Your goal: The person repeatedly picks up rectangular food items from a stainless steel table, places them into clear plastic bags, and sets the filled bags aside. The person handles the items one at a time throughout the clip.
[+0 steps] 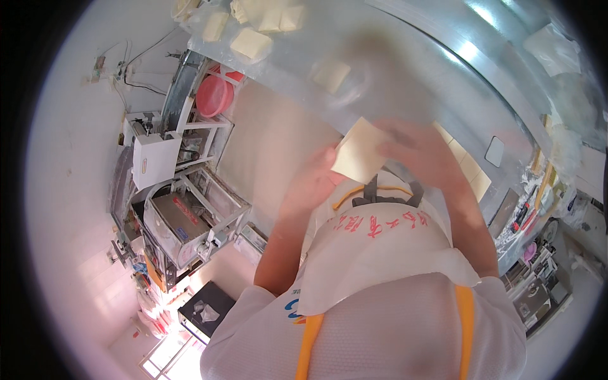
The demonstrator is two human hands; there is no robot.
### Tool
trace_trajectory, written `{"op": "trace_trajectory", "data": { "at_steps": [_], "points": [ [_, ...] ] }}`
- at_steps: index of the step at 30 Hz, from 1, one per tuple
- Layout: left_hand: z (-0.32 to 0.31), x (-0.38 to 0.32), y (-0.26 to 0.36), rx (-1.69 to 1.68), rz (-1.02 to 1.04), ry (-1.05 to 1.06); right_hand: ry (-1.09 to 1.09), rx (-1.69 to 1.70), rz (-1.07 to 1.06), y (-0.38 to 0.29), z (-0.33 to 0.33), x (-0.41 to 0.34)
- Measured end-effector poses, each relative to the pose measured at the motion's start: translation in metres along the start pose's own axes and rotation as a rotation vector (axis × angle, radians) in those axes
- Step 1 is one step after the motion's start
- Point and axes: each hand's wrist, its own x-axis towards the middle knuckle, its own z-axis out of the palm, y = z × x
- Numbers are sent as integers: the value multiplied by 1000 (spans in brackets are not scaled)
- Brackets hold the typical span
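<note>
A pale yellow square sheet, which looks like dough, is held up in front of my apron. My left hand grips its left edge, with the fingers partly behind it. My right hand lies at its right edge; blur hides whether those fingers pinch it or only rest on it. Just beyond my right forearm, several similar pale pieces lie in a row on the metal worktop. A single pale piece rests on the worktop ahead of my hands.
Pale blocks, some in clear plastic, sit at the far left of the worktop. On the right are a small white plate, a dark flat blade and red-handled tools. Machinery and a pink basin stand left.
</note>
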Motion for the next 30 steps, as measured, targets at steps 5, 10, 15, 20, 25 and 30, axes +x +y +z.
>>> {"op": "trace_trajectory", "data": {
  "at_steps": [5,10,15,20,25,30],
  "points": [
    [11,12,20,582,-88,-129,-20,-168,-179,-29,-7,-9],
    [47,8,21,641,11,5,118,-203,-269,-46,-6,-20],
    [67,7,29,768,74,68,233,-334,-395,-52,0,-24],
    [78,18,39,965,272,-3,301,-442,-599,-53,-2,-27],
    [78,25,48,971,328,-112,369,-327,-697,-55,-1,-33],
    [82,28,59,933,307,-206,401,-403,-780,-62,-1,-37]
  ]
}}
